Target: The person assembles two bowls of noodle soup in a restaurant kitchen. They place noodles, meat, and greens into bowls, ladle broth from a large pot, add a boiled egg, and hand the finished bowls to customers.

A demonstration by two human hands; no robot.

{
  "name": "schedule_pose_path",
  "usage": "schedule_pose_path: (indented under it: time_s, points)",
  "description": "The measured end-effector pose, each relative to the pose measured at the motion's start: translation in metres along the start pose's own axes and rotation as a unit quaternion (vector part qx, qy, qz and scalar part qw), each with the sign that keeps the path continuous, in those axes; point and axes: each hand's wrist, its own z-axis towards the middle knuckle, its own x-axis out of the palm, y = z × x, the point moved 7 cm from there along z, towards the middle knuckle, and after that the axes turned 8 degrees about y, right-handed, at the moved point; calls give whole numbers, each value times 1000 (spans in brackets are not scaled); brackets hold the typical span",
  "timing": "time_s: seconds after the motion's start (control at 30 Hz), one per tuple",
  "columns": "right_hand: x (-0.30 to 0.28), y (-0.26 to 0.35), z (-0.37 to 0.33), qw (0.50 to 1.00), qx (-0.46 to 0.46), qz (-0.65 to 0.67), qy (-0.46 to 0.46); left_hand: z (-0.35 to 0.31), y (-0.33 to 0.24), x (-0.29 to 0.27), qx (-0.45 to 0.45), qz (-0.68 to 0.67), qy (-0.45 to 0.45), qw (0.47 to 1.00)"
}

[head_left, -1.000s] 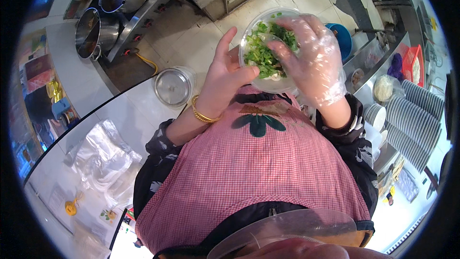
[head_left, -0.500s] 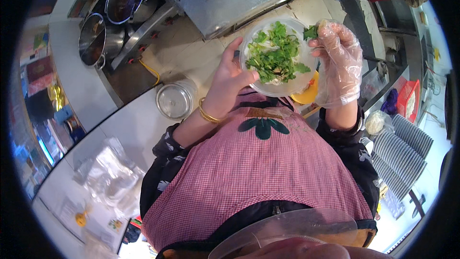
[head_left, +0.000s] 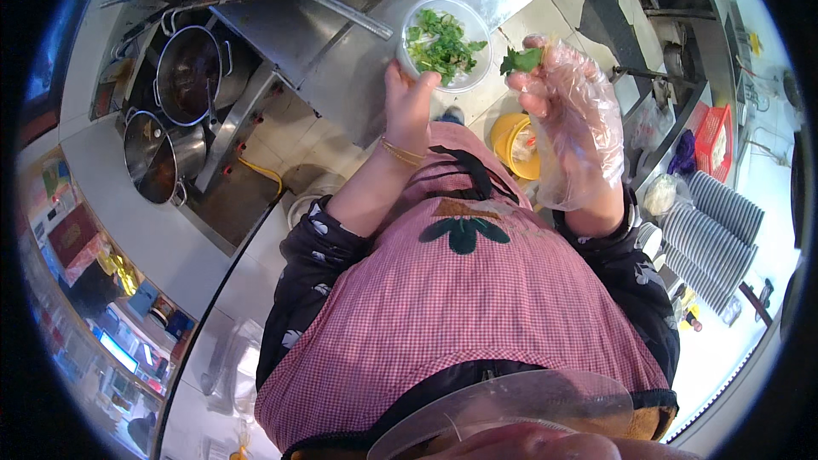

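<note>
My left hand [head_left: 407,106], bare with a gold bracelet at the wrist, grips the near left rim of a round clear plastic bowl [head_left: 480,27]. Chopped leafy green herbs [head_left: 443,44], which look like cilantro, lie inside it. The bowl is held out in front of me, overlapping the edge of a steel counter [head_left: 375,68]. To the right of the bowl and apart from it is my right hand [head_left: 578,115] in a loose clear plastic glove. Between its thumb and fingertips it pinches a small bunch of herb leaves [head_left: 521,60].
Large steel pots [head_left: 192,158] stand at the left, and a long metal handle [head_left: 319,0] juts over the counter. Below my right hand is a yellow bucket [head_left: 501,138]. Stacked plates [head_left: 703,243] and a red basket [head_left: 704,132] are at the right.
The bowl and my left hand have moved farther out and slightly left. My right hand has come a little left and nearer, still pinching the herb leaves. The view now takes in more of the stove.
</note>
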Motion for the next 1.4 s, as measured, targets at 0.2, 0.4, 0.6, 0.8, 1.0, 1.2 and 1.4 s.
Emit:
schedule_pose_path:
  time_s: [0.2, 0.4, 0.6, 0.8, 1.0, 1.2, 1.4]
  points:
    - [-2, 7, 12, 999, 0, -17, -31, 12, 2, -8, -33, -35, -51, 998]
    - [-9, 5, 24, 1000, 8, 3, -24, -12, -28, 5, 30, 161, -27, 986]
    - [-11, 0, 23, 998, 37, 1, -43, -68, -106, 75, 192, 335, 96, 917]
    - [-2, -1, 19, 999, 14, 29, -24, -42, -154, 137, 400, 497, 85, 765]
    - [-3, -7, 17, 998, 2, 49, -31, -37, -150, 146, 389, 503, 69, 769]
    - [-1, -9, 12, 999, -14, 32, -26, -39, -147, 144, 390, 511, 65, 763]
    - [1, -6, 11, 997, -59, -14, -39, -43, -148, 145, 404, 518, 56, 752]
